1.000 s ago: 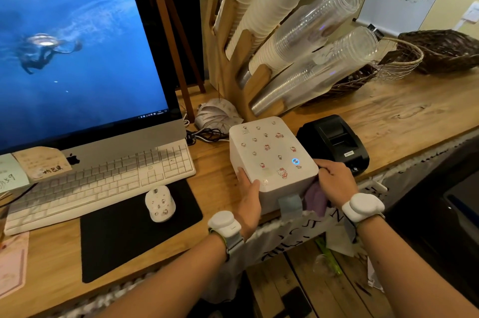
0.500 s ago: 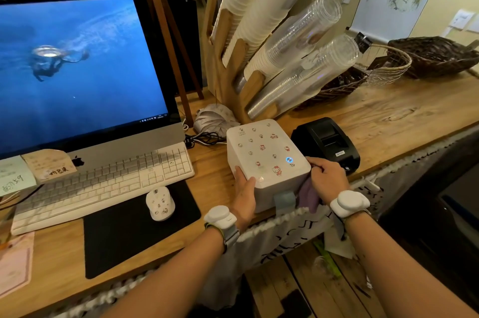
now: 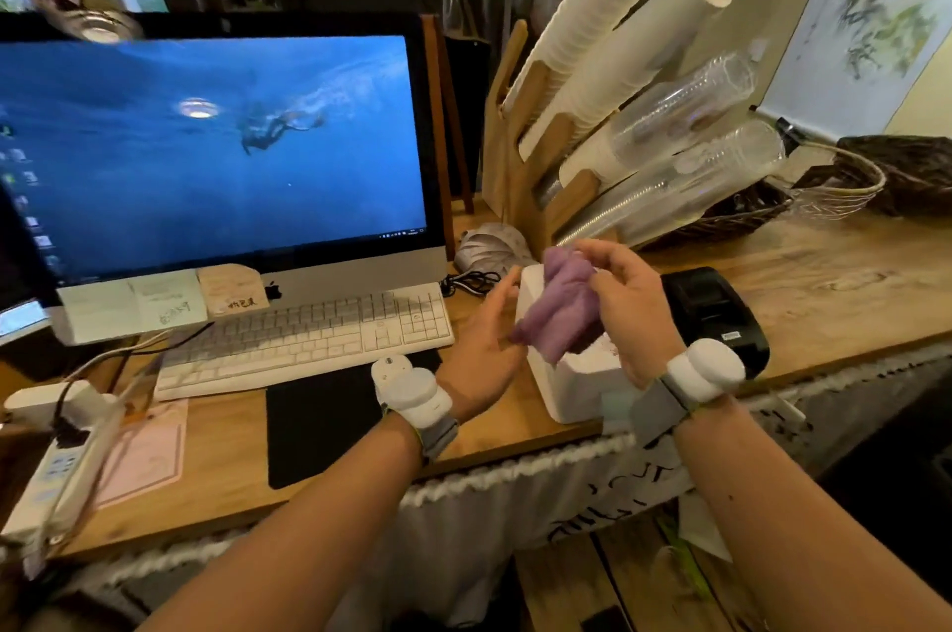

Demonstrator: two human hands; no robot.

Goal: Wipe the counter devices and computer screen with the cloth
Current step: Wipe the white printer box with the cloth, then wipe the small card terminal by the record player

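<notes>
One purple cloth point(image 3: 559, 309) pinched in the raised right hand point(image 3: 626, 306) above one white box device point(image 3: 577, 384), one black printer point(image 3: 713, 312) beside, left hand point(image 3: 484, 353) raised, fingers straight, slightly apart, one computer screen point(image 3: 216, 152) behind one keyboard point(image 3: 309, 337).

place: drinks shop or café service counter | evidence: wooden rack point(image 3: 520, 157) holding slanted stacks of white paper cups point(image 3: 618, 49) and clear plastic cups point(image 3: 685, 111) | small black receipt printer point(image 3: 713, 317) on the raw-edged wooden counter point(image 3: 824, 281) | silver all-in-one computer point(image 3: 216, 152) with white keyboard point(image 3: 309, 337) | dark woven wicker baskets point(image 3: 906, 172)
</notes>
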